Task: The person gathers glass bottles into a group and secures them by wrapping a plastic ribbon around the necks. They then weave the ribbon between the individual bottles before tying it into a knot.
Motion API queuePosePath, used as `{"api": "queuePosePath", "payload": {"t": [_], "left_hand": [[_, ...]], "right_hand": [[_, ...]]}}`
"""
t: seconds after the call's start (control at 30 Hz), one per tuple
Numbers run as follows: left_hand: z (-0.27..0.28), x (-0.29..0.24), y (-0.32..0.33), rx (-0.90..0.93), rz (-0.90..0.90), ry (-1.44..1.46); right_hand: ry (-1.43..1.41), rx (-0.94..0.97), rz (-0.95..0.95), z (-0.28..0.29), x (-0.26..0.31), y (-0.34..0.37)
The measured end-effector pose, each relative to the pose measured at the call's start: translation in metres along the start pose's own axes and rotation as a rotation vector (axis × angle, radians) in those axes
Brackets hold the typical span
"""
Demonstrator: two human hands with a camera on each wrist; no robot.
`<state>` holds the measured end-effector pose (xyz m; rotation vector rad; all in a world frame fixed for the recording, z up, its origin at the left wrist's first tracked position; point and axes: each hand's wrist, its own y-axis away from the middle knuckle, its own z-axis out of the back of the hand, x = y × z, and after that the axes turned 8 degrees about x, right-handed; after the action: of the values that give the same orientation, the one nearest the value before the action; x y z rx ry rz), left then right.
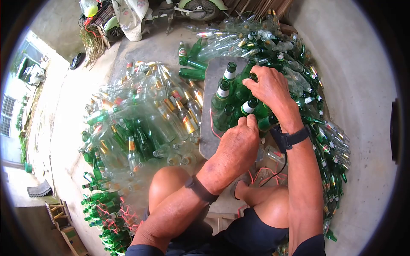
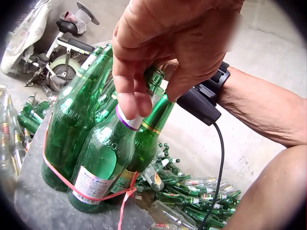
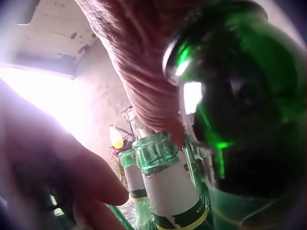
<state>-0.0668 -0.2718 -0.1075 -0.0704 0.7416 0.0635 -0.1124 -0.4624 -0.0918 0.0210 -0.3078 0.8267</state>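
Observation:
Several green bottles stand upright and close together on a grey board (image 1: 208, 138). In the left wrist view, pink string (image 2: 61, 175) runs round their lower parts, knotted at the front. My left hand (image 1: 235, 149) is at the near side of the group; its fingers lie over the white-collared neck of a front bottle (image 2: 103, 158), with the thumb beside the adjacent neck. My right hand (image 1: 273, 89) curls its thumb and forefinger round a bottle neck (image 1: 253, 77) at the far side. Its fingertips are mostly hidden in the right wrist view, where bottle mouths (image 3: 156, 151) stand close to it.
Clear and green bottles (image 1: 149, 111) lie heaped to the left; another heap (image 1: 294, 77) runs along the right side. Red string (image 1: 269, 173) lies on the floor near a foot. A motorbike (image 2: 64, 67) and a white sack (image 1: 131, 19) stand at the back.

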Motion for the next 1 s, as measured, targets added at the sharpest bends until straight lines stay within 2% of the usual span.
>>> {"api": "queuePosePath", "payload": {"t": [0.33, 0.47, 0.5, 0.57, 0.63, 0.67, 0.7, 0.73, 0.77, 0.9, 0.97, 1.0], "left_hand": [[-0.002, 0.001, -0.001, 0.009, 0.010, -0.002], [-0.008, 0.003, -0.002, -0.048, -0.015, 0.008], [-0.010, 0.004, -0.002, -0.073, -0.011, -0.008], [-0.012, 0.004, -0.004, -0.012, -0.095, -0.314], [-0.030, 0.003, -0.010, -0.087, 0.020, -0.271], [-0.032, 0.002, -0.010, -0.115, -0.008, -0.298], [-0.030, 0.000, -0.011, -0.147, -0.049, -0.325], [-0.034, -0.002, -0.015, -0.154, -0.004, -0.286], [-0.038, -0.004, -0.020, -0.171, 0.028, -0.244], [-0.041, -0.005, -0.026, -0.118, 0.048, -0.190], [-0.045, -0.010, -0.025, -0.171, 0.031, -0.238], [-0.044, -0.011, -0.024, -0.157, 0.028, -0.259]], "right_hand": [[-0.064, 0.042, -0.001, 0.001, -0.001, -0.003], [-0.023, -0.022, 0.029, -0.008, -0.008, -0.007], [-0.015, -0.022, 0.051, -0.014, -0.013, -0.012], [-0.034, 0.069, 0.062, -0.011, -0.016, -0.016], [-0.129, 0.112, 0.081, -0.016, -0.025, -0.023], [-0.060, 0.082, 0.090, -0.014, -0.021, -0.021], [-0.081, 0.080, 0.176, -0.023, -0.038, -0.029], [-0.097, 0.044, 0.228, -0.029, -0.046, -0.032], [-0.037, 0.097, 0.143, -0.025, -0.044, -0.032], [-0.071, 0.082, 0.175, -0.040, -0.068, -0.046], [-0.014, 0.178, 0.097, -0.034, -0.069, -0.052], [0.025, 0.086, 0.121, -0.043, -0.081, -0.057]]}}
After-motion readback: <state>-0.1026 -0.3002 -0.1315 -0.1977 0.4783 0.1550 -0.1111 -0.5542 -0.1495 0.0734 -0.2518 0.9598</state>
